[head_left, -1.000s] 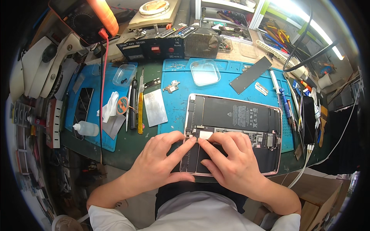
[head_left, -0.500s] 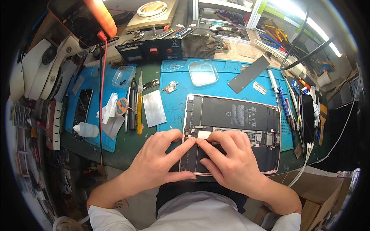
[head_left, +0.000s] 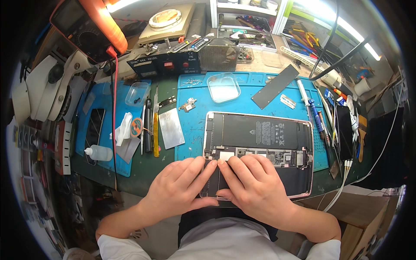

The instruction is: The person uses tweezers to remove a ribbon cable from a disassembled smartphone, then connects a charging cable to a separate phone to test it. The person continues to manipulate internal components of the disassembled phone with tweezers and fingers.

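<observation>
An opened tablet (head_left: 281,177) lies in front of me with its black batteries and circuit boards exposed. My left hand (head_left: 180,180) rests at its left edge, fingers extended and thumb by the near rim. The left index fingertip touches the inner parts beside a white square patch (head_left: 226,156). My right hand (head_left: 258,184) lies over the lower middle of the tablet. Its index fingertip presses close to the left one, just below the patch, and its thumb reaches the near edge. Nothing is visibly held in either hand; the spot under the fingertips is hidden.
Beyond the tablet, a blue work mat (head_left: 195,91) carries a clear plastic tray (head_left: 223,88) and a dark flat strip (head_left: 275,86). Leftward are a metal plate (head_left: 171,128), a yellow craft knife (head_left: 156,138) and a dropper bottle (head_left: 99,153). A syringe (head_left: 303,92) lies at right.
The view has shifted slightly. My index fingertips have parted a little, and my right thumb has moved down toward the tablet's near edge. The tablet stays in place on the bench.
</observation>
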`<state>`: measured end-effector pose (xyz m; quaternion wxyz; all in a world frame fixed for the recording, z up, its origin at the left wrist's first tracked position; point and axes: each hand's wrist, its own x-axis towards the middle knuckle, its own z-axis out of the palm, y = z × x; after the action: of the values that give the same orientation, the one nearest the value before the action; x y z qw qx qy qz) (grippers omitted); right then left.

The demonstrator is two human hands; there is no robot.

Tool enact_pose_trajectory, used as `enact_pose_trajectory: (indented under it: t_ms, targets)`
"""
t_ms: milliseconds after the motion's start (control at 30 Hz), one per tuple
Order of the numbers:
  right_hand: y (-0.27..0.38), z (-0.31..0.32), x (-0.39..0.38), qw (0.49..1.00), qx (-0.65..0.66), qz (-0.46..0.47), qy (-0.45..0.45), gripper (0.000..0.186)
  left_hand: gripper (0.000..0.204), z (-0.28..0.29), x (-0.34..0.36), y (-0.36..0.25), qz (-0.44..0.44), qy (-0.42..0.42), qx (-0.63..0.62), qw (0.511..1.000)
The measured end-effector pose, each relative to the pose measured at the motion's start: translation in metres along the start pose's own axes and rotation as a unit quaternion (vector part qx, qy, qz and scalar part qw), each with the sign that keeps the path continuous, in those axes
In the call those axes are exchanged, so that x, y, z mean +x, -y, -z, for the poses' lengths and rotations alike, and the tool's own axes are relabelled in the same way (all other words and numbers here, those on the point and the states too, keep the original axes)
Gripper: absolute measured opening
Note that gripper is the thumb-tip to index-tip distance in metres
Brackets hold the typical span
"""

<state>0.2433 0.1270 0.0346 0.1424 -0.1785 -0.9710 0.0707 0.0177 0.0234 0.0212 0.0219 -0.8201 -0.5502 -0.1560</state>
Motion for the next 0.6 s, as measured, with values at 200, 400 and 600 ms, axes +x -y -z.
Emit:
enact_pose_trajectory:
  t_ms: [200,400,600]
  targets:
    - [-0.0032,-0.0052,-0.0064,0.999,0.018,0.004,-0.026,0.054,0.085,0.0062,0.0051,-0.0010,-0.010,0.028,0.008,1.000]
    - [-0.0042,-0.0071,-0.0058,0.999,0.017,0.008,-0.039,0.049,0.086,0.0078,0.0061,-0.0027,-0.006,0.038,0.007,0.999]
    - [-0.0045,-0.0060,-0.0044,0.999,0.015,0.010,-0.037,0.044,0.085,0.0085,0.0067,-0.0022,-0.008,0.044,0.004,0.999]
